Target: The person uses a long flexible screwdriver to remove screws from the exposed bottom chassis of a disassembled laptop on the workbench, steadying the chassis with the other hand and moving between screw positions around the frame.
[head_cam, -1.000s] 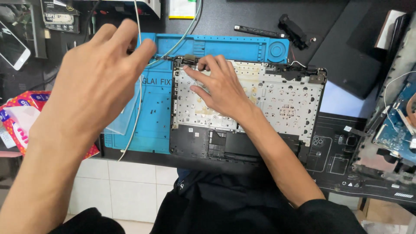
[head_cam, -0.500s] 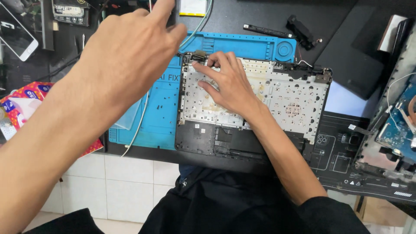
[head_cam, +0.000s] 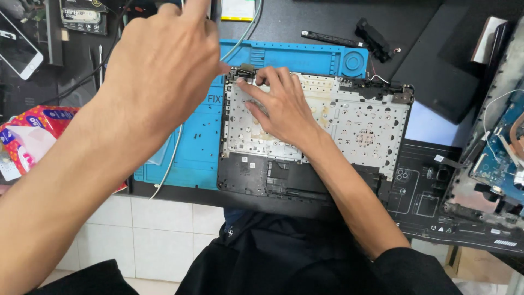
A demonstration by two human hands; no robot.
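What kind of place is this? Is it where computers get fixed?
Probably yes, an electronics repair bench: an opened laptop shell lies on a blue repair mat, with a bare circuit board and a phone nearby.

Electronics repair workshop, blue repair mat (head_cam: 191,158), opened laptop (head_cam: 349,125)

The work mat (head_cam: 305,57) is bright blue. The laptop shell (head_cam: 256,175) is black, its inner plate (head_cam: 360,125) silvery white (with yellowish stains). The tissue pack (head_cam: 33,136) is red with coloured dots; the phone (head_cam: 19,49) is white-edged.
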